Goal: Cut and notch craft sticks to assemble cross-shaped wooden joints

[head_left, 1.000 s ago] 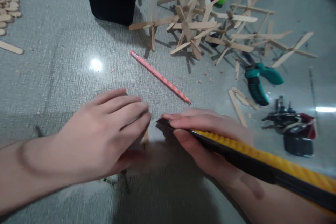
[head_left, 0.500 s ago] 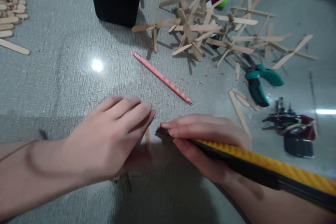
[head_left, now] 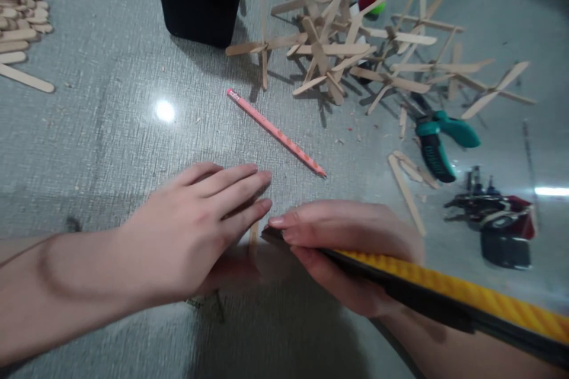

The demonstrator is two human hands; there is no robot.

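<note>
My left hand [head_left: 195,228] lies low over the table, fingers stretched forward, pinning a craft stick [head_left: 253,235]. A short piece of that pale stick shows beside the fingertips, with a small drawn mark on it; the rest is under the hand, and my thumb is mostly hidden. In my right hand [head_left: 347,228] is a yellow and black utility knife [head_left: 435,293], gripped close to its blade end. The dark blade tip points left, right beside the stick; whether it touches the wood I cannot tell. Beyond both hands lies a pink pencil [head_left: 276,132].
Several crossed craft-stick pieces [head_left: 320,50] stand at the back right. A black container [head_left: 202,0] is behind, and loose craft sticks [head_left: 20,29] are piled far left. Green-handled pliers [head_left: 433,142], stick offcuts [head_left: 406,192] and dark metal clips [head_left: 493,213] lie to the right.
My left hand has shifted slightly right, its fingers more spread. The knife tip in my right hand has dropped a little toward me.
</note>
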